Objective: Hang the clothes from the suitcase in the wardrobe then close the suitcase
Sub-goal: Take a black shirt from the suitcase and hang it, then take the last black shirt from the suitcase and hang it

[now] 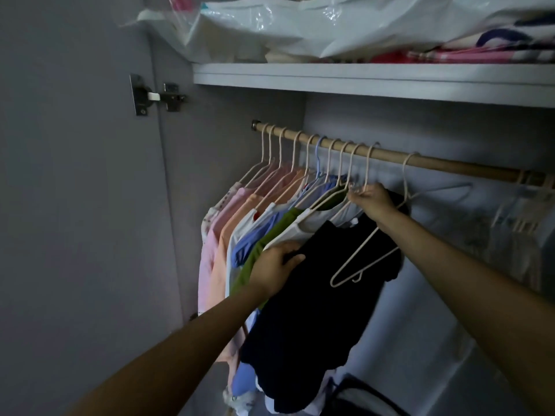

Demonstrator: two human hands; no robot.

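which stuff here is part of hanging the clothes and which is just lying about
In the job: dark garment, gripped by the left hand; its hanger, pinched by the right hand; wooden rail.
Lying about: plastic bags on the top shelf; door hinge.

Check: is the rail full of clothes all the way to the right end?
No. The rail is bare right of the dark shirt, apart from empty hangers.

We count one wooden rail (390, 159) and one shelf (360, 82) above it. Eleven hanger hooks sit along the rail's left and middle stretch, ten pale hooks (295, 148) and one blue hook (319, 151). Two hands reach in, a left hand (274, 265) and a right hand (372, 202).
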